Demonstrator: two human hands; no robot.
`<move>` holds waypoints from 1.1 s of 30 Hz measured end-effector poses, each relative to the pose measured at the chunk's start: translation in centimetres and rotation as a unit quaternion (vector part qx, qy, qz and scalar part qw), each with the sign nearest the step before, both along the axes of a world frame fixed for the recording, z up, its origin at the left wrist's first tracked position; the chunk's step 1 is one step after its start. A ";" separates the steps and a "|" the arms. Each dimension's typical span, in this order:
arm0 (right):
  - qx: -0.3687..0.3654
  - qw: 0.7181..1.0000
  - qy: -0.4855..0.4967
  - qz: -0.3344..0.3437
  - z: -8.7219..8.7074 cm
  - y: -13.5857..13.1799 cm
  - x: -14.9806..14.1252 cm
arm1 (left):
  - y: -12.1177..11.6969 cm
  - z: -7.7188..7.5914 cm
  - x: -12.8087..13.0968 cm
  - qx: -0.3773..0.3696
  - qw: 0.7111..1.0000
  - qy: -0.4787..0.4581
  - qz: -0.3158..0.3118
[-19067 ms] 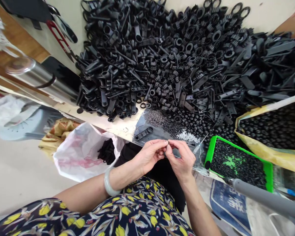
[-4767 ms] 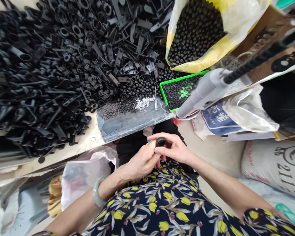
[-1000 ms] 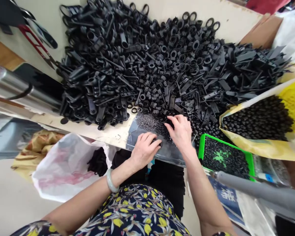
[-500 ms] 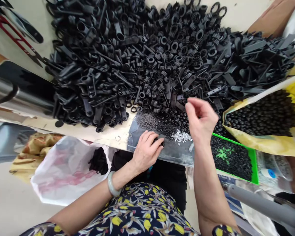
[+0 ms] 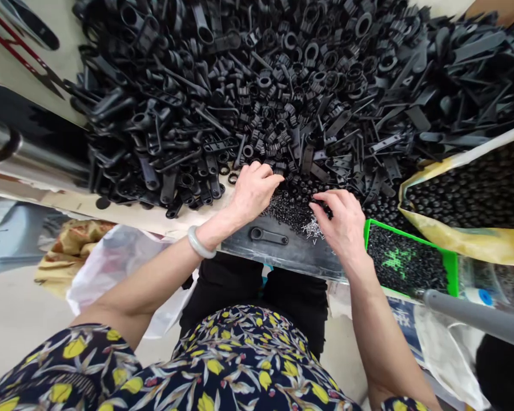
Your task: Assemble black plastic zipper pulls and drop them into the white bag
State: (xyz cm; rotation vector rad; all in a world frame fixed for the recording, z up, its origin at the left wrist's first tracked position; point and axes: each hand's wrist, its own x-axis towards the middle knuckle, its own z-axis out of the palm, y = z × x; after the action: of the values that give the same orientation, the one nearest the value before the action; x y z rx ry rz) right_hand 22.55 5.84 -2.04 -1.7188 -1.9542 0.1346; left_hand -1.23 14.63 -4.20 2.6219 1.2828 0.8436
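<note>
My left hand [image 5: 257,193] reaches over the near edge of the small ribbed black rings [image 5: 278,140]. Its fingers are closed together, and whatever they hold is hidden. My right hand [image 5: 341,224] is at the black beads [image 5: 302,187], thumb and forefinger nearly meeting in a pinch; I cannot make out what is between them. Beneath it lie small silver pins [image 5: 312,227], partly covered. A flat black lever-shaped plastic part [image 5: 269,235] with a ring at one end lies alone on the grey mat [image 5: 240,242]. Tiny dark pieces [image 5: 288,212] are heaped between the hands.
Behind the hands rises a large heap of black plastic parts [image 5: 188,85]. To the right are a green tray [image 5: 453,274] of small black pieces, a yellow-edged bag [image 5: 466,240] of beads and a grey pole [image 5: 471,311]. A steel flask [image 5: 47,157] lies left.
My left hand has let go of the lever-shaped part on the mat and moved up to the rings. My right hand has come down and left to the beads and pins.
</note>
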 end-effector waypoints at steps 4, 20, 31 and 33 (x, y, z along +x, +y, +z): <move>-0.097 0.952 0.289 -0.011 -0.7 -4.2 -0.8 | -4.4 1.5 -0.7 -0.035 0.998 -0.054 -0.007; -0.054 0.977 0.199 0.055 -2.6 -7.7 -4.8 | -12.6 -2.7 0.6 -0.049 0.998 -0.046 -0.001; -0.054 0.980 0.192 0.016 -2.1 -7.9 -5.9 | -12.7 -3.2 0.7 -0.029 0.998 -0.055 0.012; -0.050 0.978 0.201 0.005 -2.2 -8.0 -6.2 | -12.7 -3.2 0.7 -0.036 0.998 -0.050 0.009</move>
State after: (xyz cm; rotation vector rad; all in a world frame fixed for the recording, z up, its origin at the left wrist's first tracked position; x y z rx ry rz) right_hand 16.40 -2.17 -4.25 -1.5945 -1.6789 0.5487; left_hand -0.54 1.90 -7.42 2.4830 1.2895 0.9003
